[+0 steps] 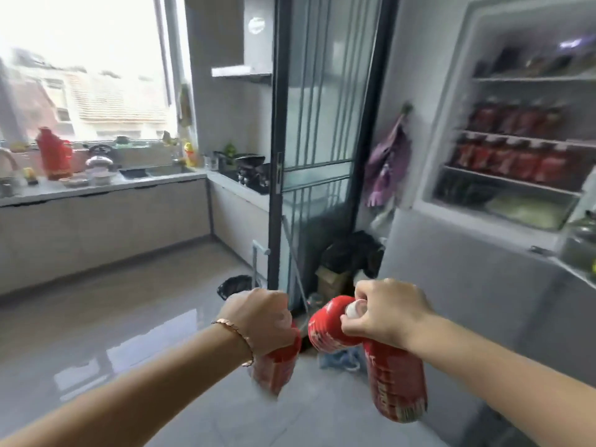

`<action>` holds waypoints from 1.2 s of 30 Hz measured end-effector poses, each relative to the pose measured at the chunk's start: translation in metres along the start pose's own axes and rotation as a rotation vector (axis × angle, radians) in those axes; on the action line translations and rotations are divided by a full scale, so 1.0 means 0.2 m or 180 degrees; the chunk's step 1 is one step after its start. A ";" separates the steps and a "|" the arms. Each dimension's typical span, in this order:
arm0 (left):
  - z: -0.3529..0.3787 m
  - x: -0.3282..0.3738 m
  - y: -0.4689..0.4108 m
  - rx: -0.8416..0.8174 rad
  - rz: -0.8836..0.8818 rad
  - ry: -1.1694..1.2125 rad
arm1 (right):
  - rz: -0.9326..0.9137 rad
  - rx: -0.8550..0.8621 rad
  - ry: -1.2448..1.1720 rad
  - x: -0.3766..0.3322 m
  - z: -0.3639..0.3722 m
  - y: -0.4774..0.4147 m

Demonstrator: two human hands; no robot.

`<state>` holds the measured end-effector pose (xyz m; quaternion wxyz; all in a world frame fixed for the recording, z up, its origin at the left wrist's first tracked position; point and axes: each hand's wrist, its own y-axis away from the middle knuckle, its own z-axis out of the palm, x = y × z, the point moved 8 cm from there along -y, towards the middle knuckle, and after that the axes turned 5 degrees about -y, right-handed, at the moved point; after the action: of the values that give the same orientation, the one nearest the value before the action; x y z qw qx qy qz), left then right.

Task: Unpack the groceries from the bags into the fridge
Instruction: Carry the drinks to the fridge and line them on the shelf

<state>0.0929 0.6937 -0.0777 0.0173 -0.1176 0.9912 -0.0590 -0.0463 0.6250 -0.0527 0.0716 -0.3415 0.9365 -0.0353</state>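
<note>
Three red bottles are carried in the hands, low over the floor (129,317) and well apart from the fridge (445,124). One, the left bottle (274,369), is gripped at its top by the left hand (258,317), with the fingers curled around the neck; it hangs down and is much blurred. Two are held together by the right hand (383,311): the tilted bottle (325,330) and the hanging bottle (396,382), both pinched near their caps by closed fingers.

The step in hand is judged to be the carrying, between the bags and the fridge; nothing of this load is placed yet. For the next move, a turn to the right and a lift to shelf height are called for. The left bottle is probably best set down first, so that a free hand can take one of the pair.

The fridge is seen open at the right. Two rows of similar red bottles are stored inside: about four in the upper row (512,119) and about five in the lower row (509,159), but the blur makes this count uncertain. One blue crumpled thing (342,359), perhaps a bag, is seen on the floor under the right hand.
</note>
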 end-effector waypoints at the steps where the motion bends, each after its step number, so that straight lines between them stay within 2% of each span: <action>1: -0.02 0.08 -0.17 0.0042 0.0158 0.0038 | 0.0224 0.0048 0.0054 0.14 -0.03 -0.06; 7: -0.22 0.63 -1.03 0.0293 0.1016 0.0662 | 0.1424 0.0436 0.0005 0.90 -0.32 -0.35; 12: -0.39 1.14 -1.63 0.0458 0.1354 0.1340 | 0.2012 0.0834 -0.0056 1.48 -0.61 -0.51; 18: -0.61 1.63 -2.18 0.0774 0.1673 0.1703 | 0.2276 0.1141 0.0404 2.09 -0.94 -0.77; 25: -0.83 2.11 -2.90 0.1046 0.1657 0.1899 | 0.2248 0.1626 0.0627 2.76 -1.39 -1.18; 33: -1.08 2.34 -3.67 0.1833 0.1619 0.2413 | 0.2332 0.2118 0.0709 3.30 -1.69 -1.73; 36: -1.12 2.41 -3.97 0.1845 0.1536 0.2763 | 0.2476 0.2344 0.0664 3.46 -1.73 -1.89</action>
<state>-0.2023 -0.1602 0.2300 -0.3466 0.1565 0.8496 -0.3655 -0.3860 -0.1039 0.2566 0.1009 0.0831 0.9216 -0.3655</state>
